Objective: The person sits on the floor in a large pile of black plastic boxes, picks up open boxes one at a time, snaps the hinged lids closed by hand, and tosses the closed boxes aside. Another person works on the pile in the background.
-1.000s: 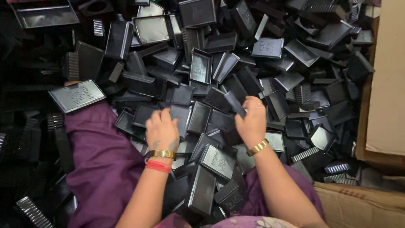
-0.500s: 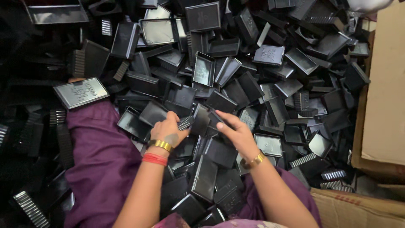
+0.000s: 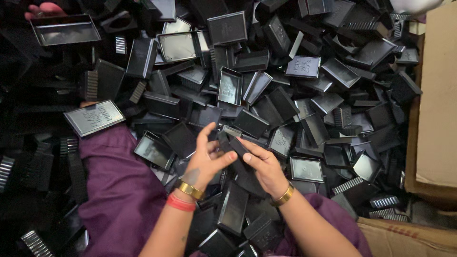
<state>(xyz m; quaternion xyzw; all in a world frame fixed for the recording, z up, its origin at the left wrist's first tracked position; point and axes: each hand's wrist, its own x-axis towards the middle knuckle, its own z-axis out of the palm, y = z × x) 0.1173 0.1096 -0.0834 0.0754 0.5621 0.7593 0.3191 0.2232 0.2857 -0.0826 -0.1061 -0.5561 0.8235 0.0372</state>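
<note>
Boxes [image 3: 304,95] lay heaped across nearly the whole view, black plastic, some open-side up, some lid-side up, piled thickest from twelve round to three o'clock. At three o'clock stood a carton [image 3: 435,119], its brown wall cut off by the edge; a second carton [image 3: 409,238] showed at five. A purple garment [image 3: 119,190] spread from eight towards six o'clock, half buried under pieces. At nine o'clock a lid [image 3: 94,117] lay face up on it, and at eleven a tray [image 3: 65,30] sat with someone else's fingertips [image 3: 45,8] just above it.

Dead centre, the left hand [image 3: 207,159] and right hand [image 3: 264,164] met over one small black piece [image 3: 233,145]. The left hand curled round it, thumb pressed against its side; the right hand's fingers were laid flat and pinching it from the other side. It was held just above the heap, clear of the rest.

By my reckoning the work had barely dented the pile: I could pick out no finished stack, and loose pieces lay everywhere.

Whether the held piece was one part or two being fitted together I could not tell; black on black swallowed the edges. The dark left side at nine o'clock was hard to read, and both forearms ran out of sight at six.
</note>
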